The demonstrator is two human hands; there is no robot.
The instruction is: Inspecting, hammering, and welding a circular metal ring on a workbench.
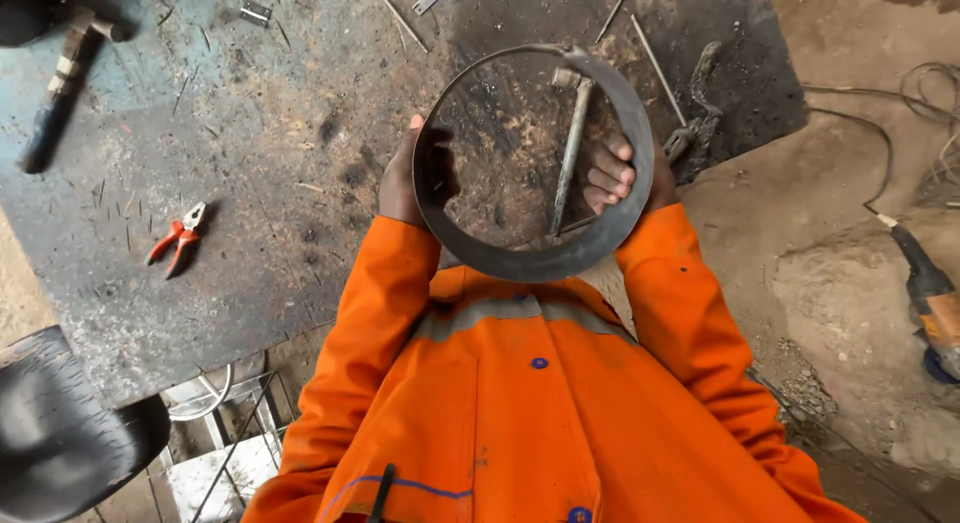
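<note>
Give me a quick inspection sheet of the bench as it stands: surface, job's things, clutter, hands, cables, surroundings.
Surface: steel bench, scorched, rusty, patchy blue paint.
Job's things: metal ring, dark flat band, held up over the bench edge.
Clutter: hammer seen through the ring; second hammer far left; red pliers; loose rods; small metal bits.
Hands: left hand and right hand grip opposite sides of the ring.
Cables: thin cable on the dirt, right.
Surroundings: dirt floor; angle grinder on it; orange sleeves.
</note>
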